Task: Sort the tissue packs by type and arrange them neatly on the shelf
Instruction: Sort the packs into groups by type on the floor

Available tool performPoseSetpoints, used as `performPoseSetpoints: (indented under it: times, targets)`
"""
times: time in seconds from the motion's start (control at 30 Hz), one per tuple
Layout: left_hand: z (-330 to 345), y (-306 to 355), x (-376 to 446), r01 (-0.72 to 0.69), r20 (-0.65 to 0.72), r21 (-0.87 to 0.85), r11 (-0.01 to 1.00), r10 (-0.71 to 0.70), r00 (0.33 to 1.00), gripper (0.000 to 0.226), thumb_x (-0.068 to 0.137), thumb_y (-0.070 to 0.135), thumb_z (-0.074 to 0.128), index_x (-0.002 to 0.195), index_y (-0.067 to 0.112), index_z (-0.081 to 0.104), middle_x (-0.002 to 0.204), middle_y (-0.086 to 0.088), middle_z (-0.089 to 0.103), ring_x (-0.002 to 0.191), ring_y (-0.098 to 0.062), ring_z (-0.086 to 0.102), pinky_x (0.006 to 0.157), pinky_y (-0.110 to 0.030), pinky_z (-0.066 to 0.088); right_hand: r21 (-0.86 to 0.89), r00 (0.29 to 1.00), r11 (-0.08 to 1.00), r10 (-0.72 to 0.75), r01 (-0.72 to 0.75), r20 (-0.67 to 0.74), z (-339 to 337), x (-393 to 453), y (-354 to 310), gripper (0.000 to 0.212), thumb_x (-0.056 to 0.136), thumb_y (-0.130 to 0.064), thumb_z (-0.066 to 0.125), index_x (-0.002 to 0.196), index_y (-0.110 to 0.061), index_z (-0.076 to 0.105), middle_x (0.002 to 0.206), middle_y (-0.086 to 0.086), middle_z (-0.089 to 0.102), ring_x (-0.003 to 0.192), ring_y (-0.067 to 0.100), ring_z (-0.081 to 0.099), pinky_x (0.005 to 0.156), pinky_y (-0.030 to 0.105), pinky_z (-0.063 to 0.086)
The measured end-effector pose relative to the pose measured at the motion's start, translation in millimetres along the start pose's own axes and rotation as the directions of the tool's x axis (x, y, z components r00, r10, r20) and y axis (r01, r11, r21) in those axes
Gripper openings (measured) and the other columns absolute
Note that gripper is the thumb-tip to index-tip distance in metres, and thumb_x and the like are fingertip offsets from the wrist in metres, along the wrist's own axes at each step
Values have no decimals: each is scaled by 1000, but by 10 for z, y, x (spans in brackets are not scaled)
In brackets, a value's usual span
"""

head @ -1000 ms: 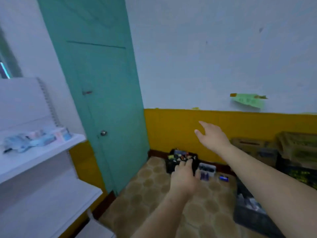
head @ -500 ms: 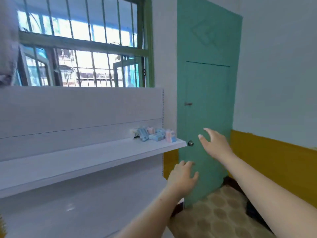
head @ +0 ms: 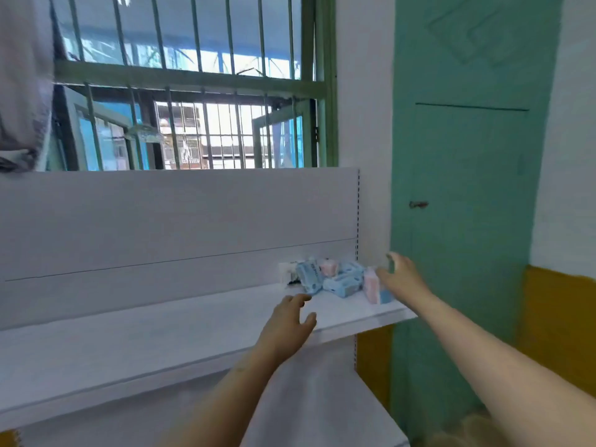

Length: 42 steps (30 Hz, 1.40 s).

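White shelf (head: 161,333) | tissue packs (head: 338,279) jumbled, axes mixed | left hand (head: 287,324) grip wide | right hand (head: 400,279) grip wide

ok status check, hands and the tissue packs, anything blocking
Left hand open, over shelf. Right hand open, at the pink pack. Tissue packs heaped unsorted at shelf's right end. Nothing blocking.

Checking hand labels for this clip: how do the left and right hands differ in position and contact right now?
The left hand hovers over bare shelf short of the tissue packs, touching nothing; the right hand is at the pile's right end, against the pink pack. The left hand sits lower and nearer the camera; the right hand reaches farther. Both have spread fingers and hold nothing.
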<state>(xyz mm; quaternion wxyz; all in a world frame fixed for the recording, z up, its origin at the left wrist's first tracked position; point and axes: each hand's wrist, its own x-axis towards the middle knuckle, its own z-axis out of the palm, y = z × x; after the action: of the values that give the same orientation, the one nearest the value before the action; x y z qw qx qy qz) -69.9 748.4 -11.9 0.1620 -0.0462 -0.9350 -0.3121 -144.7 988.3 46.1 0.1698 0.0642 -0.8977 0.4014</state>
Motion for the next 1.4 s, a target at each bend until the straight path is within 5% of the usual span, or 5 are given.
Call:
performPoseSetpoints:
  times: [0.43, 0.7, 0.9, 1.17, 1.4]
  targets:
    - [290, -1372, 1912, 137, -70, -61, 989, -141, 988, 51, 94, 30, 59, 142, 22, 44, 136, -5, 50, 121, -20, 53, 101, -31, 44, -185, 985, 975, -95, 120, 141, 1534, 1698, 287, 60, 86, -37, 57, 139, -10, 45, 139, 13, 47, 129, 31, 46, 102, 34, 38]
    - [473, -2026, 3109, 186, -67, -160, 969, -199, 978, 67, 84, 29, 74, 140, 8, 44, 132, -11, 51, 124, -29, 51, 101, -36, 43, -315, 980, 947, 110, -54, 164, 2136, 2657, 335, 85, 84, -31, 69, 153, -12, 22, 150, 17, 35, 137, 30, 38, 106, 34, 36]
    - [887, -2227, 3410, 170, 53, -257, 951, -162, 985, 57, 75, 43, 79, 126, 29, 58, 124, 5, 65, 112, -19, 64, 90, -36, 53, -268, 945, 934, 285, -236, 161, 2568, 3031, 505, 111, 73, -44, 79, 154, -9, 13, 148, 17, 41, 134, 30, 43, 103, 34, 40]
    - [917, -2324, 3629, 235, 47, -266, 935, -231, 972, 78, 52, 74, 69, 116, 29, 67, 110, 8, 71, 102, -16, 64, 92, -40, 54, -253, 954, 933, 286, -256, 92, 2887, 3211, 565, 76, 70, -59, 68, 124, -9, 50, 126, 20, 52, 114, 35, 54, 80, 30, 39]
    - [272, -1968, 3503, 26, -249, -413, 910, -141, 958, 46, 71, 35, 83, 104, 26, 53, 96, 9, 60, 86, -7, 59, 69, -23, 46, 9, 992, 994, 111, -111, -65, 2625, 3230, 369, 57, 71, -47, 80, 113, -21, 54, 101, 4, 59, 97, 24, 59, 68, 27, 41]
